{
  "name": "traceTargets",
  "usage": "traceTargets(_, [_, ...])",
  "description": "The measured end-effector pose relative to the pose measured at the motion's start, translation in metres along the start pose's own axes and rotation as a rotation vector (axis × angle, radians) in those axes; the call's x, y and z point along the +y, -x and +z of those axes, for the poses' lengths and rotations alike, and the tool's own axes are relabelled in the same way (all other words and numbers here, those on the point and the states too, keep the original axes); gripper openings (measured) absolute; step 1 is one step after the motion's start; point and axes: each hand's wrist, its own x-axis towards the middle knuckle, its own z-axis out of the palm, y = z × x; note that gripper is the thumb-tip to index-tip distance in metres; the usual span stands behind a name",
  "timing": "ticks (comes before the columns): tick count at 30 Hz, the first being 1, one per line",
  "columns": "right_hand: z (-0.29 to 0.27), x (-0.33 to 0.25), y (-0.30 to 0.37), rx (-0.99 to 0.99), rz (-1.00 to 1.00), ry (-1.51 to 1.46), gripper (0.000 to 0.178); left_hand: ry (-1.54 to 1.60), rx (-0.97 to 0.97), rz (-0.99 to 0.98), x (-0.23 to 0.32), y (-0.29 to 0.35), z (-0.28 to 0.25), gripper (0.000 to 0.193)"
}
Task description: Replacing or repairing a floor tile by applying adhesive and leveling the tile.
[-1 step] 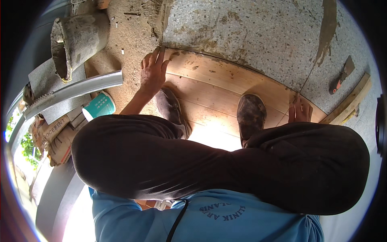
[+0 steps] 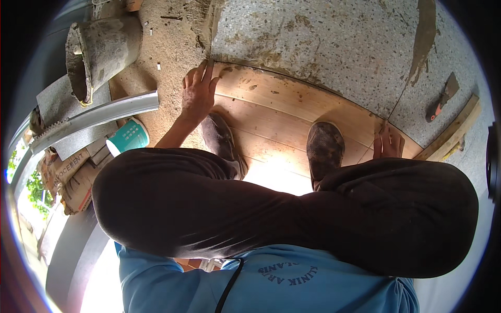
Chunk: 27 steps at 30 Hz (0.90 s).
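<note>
My left hand (image 2: pixel 198 94) rests with its fingers stretched out at the left corner where the wood-look floor covering (image 2: pixel 276 99) meets a large grey speckled slab (image 2: pixel 323 41). Its fingertips touch the seam, and nothing shows in its grasp. Far to the right, my right hand (image 2: pixel 389 142) lies with its fingertips on the same seam, fingers extended; my knee hides its wrist. Both of my dark, dusty shoes (image 2: pixel 324 148) stand on or beside the wood-look surface between the hands. Smears of mud mark the slab along its near edge.
Left lie a dirty bucket (image 2: pixel 112 52) on its side, a curved-looking metal profile (image 2: pixel 112 107), a turquoise cup (image 2: pixel 131 137) and a torn brown paper sack (image 2: pixel 78 185). At right are a putty knife (image 2: pixel 442 99) and a wooden strip (image 2: pixel 455 128). Sandy ground (image 2: pixel 172 47) borders the slab.
</note>
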Motion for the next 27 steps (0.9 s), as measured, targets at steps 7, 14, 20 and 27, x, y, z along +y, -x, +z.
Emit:
traceTargets(7, [-0.002, 0.006, 0.008, -0.032, 0.022, -0.029, 0.052, 0.024, 0.005, 0.003, 0.0, 0.0, 0.004, 0.053])
traceTargets(14, [0.003, 0.002, 0.005, 0.118, 0.002, -0.137, 0.045, -0.087, -0.015, 0.112, -0.008, 0.001, 0.014, 0.044])
traceTargets(20, [-0.053, 0.024, -0.023, 0.167, 0.112, 0.062, 0.044, -0.032, 0.072, 0.026, 0.001, 0.0, 0.007, 0.052])
traceTargets(27, [-0.14, 0.159, -0.017, 0.432, 0.607, 0.366, 0.048, -0.047, 0.026, 0.082, 0.005, 0.0, 0.01, 0.054])
